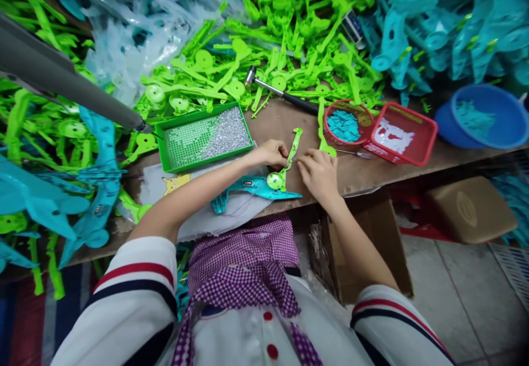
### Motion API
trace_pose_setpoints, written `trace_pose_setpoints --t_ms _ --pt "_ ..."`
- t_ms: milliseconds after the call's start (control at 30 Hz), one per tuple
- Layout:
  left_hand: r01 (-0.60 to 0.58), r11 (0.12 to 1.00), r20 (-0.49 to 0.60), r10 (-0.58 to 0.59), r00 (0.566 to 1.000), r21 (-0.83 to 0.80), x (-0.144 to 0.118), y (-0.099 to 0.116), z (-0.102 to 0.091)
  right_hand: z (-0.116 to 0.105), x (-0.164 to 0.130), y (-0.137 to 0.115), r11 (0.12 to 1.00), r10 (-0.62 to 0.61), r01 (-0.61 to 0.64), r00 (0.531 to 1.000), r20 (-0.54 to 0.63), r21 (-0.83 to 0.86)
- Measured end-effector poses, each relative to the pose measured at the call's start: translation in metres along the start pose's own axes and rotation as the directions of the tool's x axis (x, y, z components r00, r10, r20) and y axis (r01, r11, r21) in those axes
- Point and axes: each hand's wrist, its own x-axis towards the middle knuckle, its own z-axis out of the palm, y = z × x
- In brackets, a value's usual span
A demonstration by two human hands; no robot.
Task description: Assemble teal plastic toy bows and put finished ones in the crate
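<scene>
My left hand (270, 155) has its fingers pinched at the narrow middle of a lime-green plastic arm (295, 144) with a round disc at its lower end. That disc lies over a turquoise plastic piece (260, 188) near the table's front edge. To the right of the green arm is my right hand (320, 174), its fingers bent and drawn together, fingertips turned toward the arm. Whatever those fingers hold, if anything, is hidden. Another lime-green part (321, 123) lies just beyond my right hand, its round end partly behind the fingers.
A green tray (163, 154) of small metal pieces stands left. Behind lie a hammer (285, 95) and heaped green parts (281, 35). Right are a round red basket (333, 140) of turquoise bits, a red container (424, 148) of white bits and a blue basin (506, 118). A grey tool (78, 82) slants in at left.
</scene>
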Motion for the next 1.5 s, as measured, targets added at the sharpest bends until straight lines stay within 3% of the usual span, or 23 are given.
trace_pose_setpoints --t_ms 100,267,433,733,1100,1267,1500 --pt "-0.009 0.997 0.029 0.011 1.0 -0.073 -0.002 -0.001 -0.001 0.017 -0.006 -0.003 0.999 0.028 -0.027 1.0 -0.013 0.026" --pt "-0.099 0.995 0.038 0.1 0.994 -0.027 0.0 -0.01 -0.002 0.034 -0.011 0.002 0.996 0.044 -0.039 0.997 -0.058 0.079" --pt "-0.265 0.963 0.014 0.264 0.964 0.041 0.001 -0.02 -0.002 0.034 -0.013 0.006 0.992 0.014 0.0 0.994 -0.106 0.127" --pt "-0.386 0.913 0.07 0.38 0.922 0.132 -0.001 -0.024 -0.004 0.028 -0.006 0.0 1.0 -0.007 0.007 1.0 0.012 0.012" --pt "-0.29 0.948 0.007 0.292 0.956 0.133 -0.003 -0.02 0.0 0.014 0.009 0.007 0.967 -0.146 0.167 0.982 0.117 -0.195" --pt "-0.274 0.947 -0.044 0.285 0.957 0.166 -0.006 -0.019 0.005 0.014 0.004 0.011 0.938 -0.27 0.299 0.947 0.172 -0.173" --pt "-0.302 0.933 -0.043 0.316 0.948 0.198 -0.009 -0.019 0.007 0.019 0.005 0.021 0.949 -0.289 0.303 0.946 0.146 -0.083"
